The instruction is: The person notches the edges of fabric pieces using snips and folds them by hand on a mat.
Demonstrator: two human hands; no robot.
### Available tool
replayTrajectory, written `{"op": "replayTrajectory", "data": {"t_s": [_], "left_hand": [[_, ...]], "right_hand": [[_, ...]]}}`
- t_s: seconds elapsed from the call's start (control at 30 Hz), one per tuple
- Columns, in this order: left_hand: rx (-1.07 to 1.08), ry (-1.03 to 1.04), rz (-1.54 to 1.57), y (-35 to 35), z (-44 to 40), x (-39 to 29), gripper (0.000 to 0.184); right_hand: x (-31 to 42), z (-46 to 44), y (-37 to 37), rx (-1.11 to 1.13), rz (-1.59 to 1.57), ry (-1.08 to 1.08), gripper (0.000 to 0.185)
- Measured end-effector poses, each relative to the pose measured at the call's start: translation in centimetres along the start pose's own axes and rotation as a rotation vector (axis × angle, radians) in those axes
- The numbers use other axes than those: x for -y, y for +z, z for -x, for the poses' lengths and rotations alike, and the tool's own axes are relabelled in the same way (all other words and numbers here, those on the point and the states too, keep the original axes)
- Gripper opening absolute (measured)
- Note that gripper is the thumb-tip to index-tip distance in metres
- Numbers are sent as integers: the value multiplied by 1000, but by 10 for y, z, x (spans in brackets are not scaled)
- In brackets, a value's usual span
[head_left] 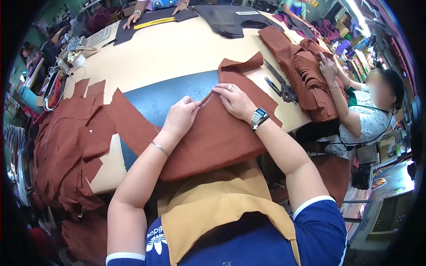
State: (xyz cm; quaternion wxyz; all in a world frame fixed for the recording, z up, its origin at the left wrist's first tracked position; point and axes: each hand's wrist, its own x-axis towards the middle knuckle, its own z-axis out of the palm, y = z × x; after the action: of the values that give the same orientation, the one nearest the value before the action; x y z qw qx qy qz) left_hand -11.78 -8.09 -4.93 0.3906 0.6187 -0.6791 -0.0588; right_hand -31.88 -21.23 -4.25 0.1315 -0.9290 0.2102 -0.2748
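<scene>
A rust-brown fabric piece (213,142) lies over the near table edge and partly on a dark blue board (173,95). My left hand (183,116) pinches the fabric's upper edge, fingertips pressed together. Just to its right, my right hand (234,102), below a silver watch, has its thumb and fingers closed on the same folded edge. A faint pale mark shows on the cloth between the two hands. Beyond them, a flap of the fabric (242,64) is folded up at its far end.
More rust-brown pieces (71,137) hang over the left table edge. Scissors (284,88) lie right of the board, beside a tall fabric stack (310,75). A co-worker's hand (328,68) touches that stack. Dark cut pieces (230,20) and other people's hands are at the far side.
</scene>
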Motion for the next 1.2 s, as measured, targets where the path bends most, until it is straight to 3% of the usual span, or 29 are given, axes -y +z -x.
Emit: {"op": "replayTrajectory", "data": {"t_s": [0.17, 0.4, 0.5, 0.67, 0.83, 0.9, 0.97, 1.1, 1.2], "left_hand": [[40, -21, -54, -9, 13, -7, 16], [5, 14, -103, -10, 18, -9, 17], [43, -15, -96, -9, 18, -6, 17], [15, 8, -92, -8, 19, -7, 17], [4, 29, -148, -4, 20, -3, 16], [9, 42, -137, -5, 19, -2, 17], [1, 48, -99, -7, 18, -2, 18], [122, -37, -37, -30, 23, -7, 19], [191, -32, -22, -56, 36, -4, 19]], "right_hand": [[-2, -3, -2, 52, 190, -128, 32], [8, -5, -11, 235, 272, -175, 40], [16, -7, -11, 393, 311, -102, 43], [55, 0, -18, 516, 449, 10, 72], [28, -5, -23, 353, 572, 207, 71], [31, -4, -15, 226, 470, 132, 67], [49, -2, 0, 255, -44, 18, 61], [63, 14, 19, 145, 111, -61, 54], [65, 13, 14, 216, 124, -23, 54]]}}
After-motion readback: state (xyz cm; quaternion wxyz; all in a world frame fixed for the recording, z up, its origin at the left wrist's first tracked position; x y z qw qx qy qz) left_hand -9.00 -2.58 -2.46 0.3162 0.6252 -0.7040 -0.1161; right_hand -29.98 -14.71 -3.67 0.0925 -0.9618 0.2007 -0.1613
